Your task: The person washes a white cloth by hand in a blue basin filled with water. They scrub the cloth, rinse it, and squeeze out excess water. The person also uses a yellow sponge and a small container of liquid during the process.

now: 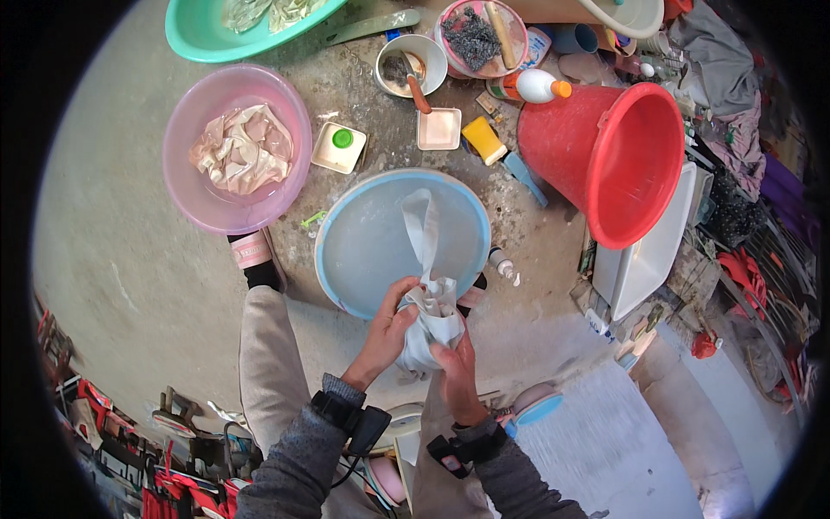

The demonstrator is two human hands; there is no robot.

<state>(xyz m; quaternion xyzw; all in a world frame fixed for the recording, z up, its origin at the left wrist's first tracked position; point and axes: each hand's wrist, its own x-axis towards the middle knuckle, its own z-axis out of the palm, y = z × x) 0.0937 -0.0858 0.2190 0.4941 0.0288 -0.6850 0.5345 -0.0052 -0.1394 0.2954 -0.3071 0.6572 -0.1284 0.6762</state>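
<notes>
A wet, pale grey-white cloth (431,318) is bunched between my two hands over the near rim of a blue-rimmed plastic basin (363,240). My left hand (391,324) grips its left side, and my right hand (459,370) holds its lower right side. One strap-like strip of the cloth trails forward into the basin, which holds cloudy liquid. Left of it, a pink basin (181,181) contains a crumpled wet beige cloth (243,149). At the top left, a green basin (194,39) holds more pale wet cloth.
Beyond the blue-rimmed basin lie small square trays (439,129), a yellow sponge (483,137), a blue-handled brush (524,178) and a metal pot (436,61). A large red bucket (557,123) lies tipped at the right, beside a white tub (661,266). My legs flank the blue-rimmed basin.
</notes>
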